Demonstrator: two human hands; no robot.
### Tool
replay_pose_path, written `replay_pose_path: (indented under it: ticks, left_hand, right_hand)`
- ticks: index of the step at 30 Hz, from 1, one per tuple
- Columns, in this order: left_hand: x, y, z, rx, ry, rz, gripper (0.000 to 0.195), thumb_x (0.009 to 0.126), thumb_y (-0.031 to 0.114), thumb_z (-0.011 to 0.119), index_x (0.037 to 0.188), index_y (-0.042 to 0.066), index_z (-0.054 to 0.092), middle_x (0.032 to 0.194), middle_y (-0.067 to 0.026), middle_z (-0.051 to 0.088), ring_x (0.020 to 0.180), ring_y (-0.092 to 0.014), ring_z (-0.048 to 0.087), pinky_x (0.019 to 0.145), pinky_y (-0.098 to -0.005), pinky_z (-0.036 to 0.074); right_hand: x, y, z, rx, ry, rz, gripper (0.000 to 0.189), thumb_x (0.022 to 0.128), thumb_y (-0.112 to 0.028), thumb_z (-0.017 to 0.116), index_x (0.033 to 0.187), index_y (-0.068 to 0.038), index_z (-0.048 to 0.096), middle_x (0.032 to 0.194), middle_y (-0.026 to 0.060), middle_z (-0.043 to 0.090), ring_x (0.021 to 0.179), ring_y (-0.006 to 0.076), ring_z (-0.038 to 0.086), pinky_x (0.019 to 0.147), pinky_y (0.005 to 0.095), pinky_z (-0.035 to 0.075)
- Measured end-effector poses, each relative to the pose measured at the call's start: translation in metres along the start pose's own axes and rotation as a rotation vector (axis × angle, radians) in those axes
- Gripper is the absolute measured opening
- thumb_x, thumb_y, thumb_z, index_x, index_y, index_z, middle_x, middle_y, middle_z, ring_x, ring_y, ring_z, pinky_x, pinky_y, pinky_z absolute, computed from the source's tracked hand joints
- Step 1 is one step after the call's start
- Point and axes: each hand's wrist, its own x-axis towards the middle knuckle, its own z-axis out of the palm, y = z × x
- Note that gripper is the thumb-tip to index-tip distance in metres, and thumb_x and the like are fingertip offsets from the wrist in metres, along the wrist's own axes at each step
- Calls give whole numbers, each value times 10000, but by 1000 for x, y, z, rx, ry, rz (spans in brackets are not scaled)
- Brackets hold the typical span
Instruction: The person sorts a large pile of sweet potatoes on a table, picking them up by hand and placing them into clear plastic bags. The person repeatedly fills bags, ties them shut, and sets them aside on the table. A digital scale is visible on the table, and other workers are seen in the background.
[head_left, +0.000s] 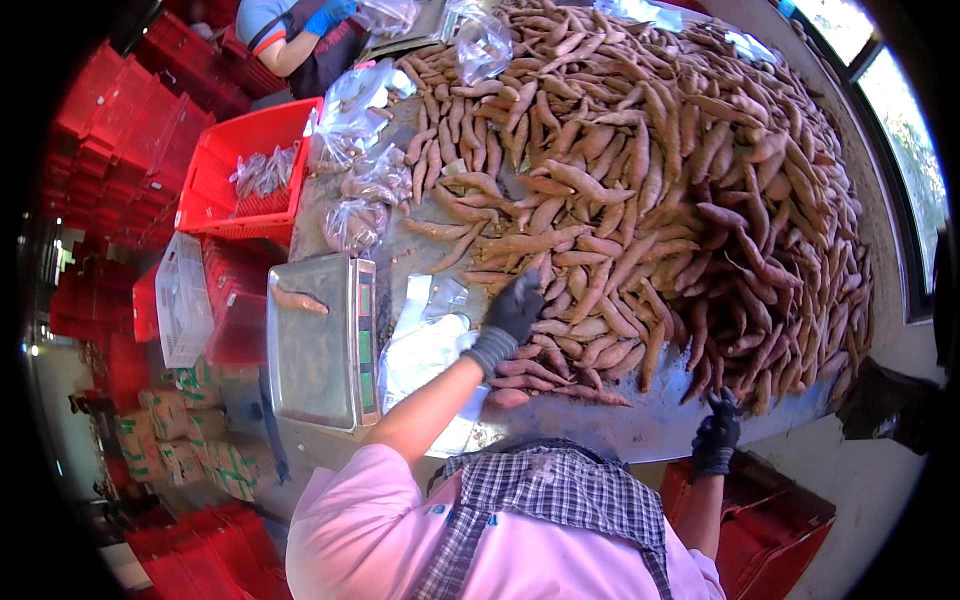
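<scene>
My left hand (514, 309), in a dark grey knit glove, reaches into the near edge of a large heap of sweet potatoes (592, 180). Its fingers are at a sweet potato (541, 265); whether they grip it is unclear. Dark-gloved too, my right hand (716, 435) is at the table's front edge, just below the heap's right part, fingers partly spread and nothing visible in them. Clear plastic bags (427, 345) lie left of my left hand. Beyond them, a digital scale (315, 352) bears one sweet potato (298, 301) on its metal pan.
Filled clear bags (356, 225) line the table's left side. A red crate (240, 180) holds bagged goods. Across the table, a co-worker's blue-gloved hand (330, 15) is by another bag. Red crates are stacked at left (112, 127) and below right (772, 525). A window (911, 150) is at right.
</scene>
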Motion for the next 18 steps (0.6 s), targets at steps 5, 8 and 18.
replay_pose_path:
  ticks: [5, 8, 18]
  left_hand:
    - [65, -10, -41, 687, 252, 243, 453, 741, 200, 615, 1156, 59, 500, 1049, -197, 560, 931, -351, 545, 830, -407, 429]
    - [81, -23, -24, 685, 30, 5, 388, 734, 218, 604, 1092, 86, 531, 943, -160, 578, 855, -335, 566, 750, -428, 446]
    - [62, 36, 18, 243, 12, 520, 481, 769, 263, 626, 1185, 64, 488, 1155, -184, 529, 1035, -347, 515, 902, -416, 401]
  right_hand:
    - [5, -3, 54, -167, -344, -89, 400, 895, -347, 503, 1189, -77, 508, 856, 30, 627, 380, 36, 362, 335, 188, 264]
    - [2, -8, 79, -166, -359, -40, 383, 891, -329, 514, 1175, -71, 513, 861, 48, 632, 373, 35, 365, 344, 184, 263]
    - [-5, 11, 158, -206, -456, 114, 295, 840, -150, 487, 1095, -15, 551, 857, 44, 642, 394, 72, 425, 361, 202, 297]
